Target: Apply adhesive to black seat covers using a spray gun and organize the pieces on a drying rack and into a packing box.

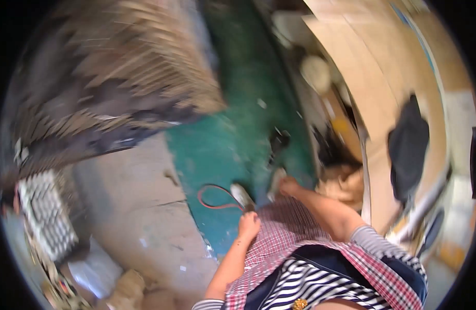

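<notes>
My left hand [250, 226] hangs low in front of the checked apron [287, 222], its fingers closed. From it a thin pinkish-red strip [203, 200] bends out to the left in a loop, above the green floor. My right hand [288, 186] is stretched forward, beside the right shoe [275, 181] in the picture. Motion smears its fingers, and I see nothing clear in it. The left shoe [241, 196] shows just beyond my left hand. A dark object [278, 142], too blurred to name, lies farther ahead on the floor.
A large blurred stack of brown slatted pieces [145, 57] fills the upper left. To the right runs a pale tabletop [372, 67] with a dark cloth [409, 150] on it. At the lower left are a white ribbed stack [48, 214] and a plastic bag [96, 268].
</notes>
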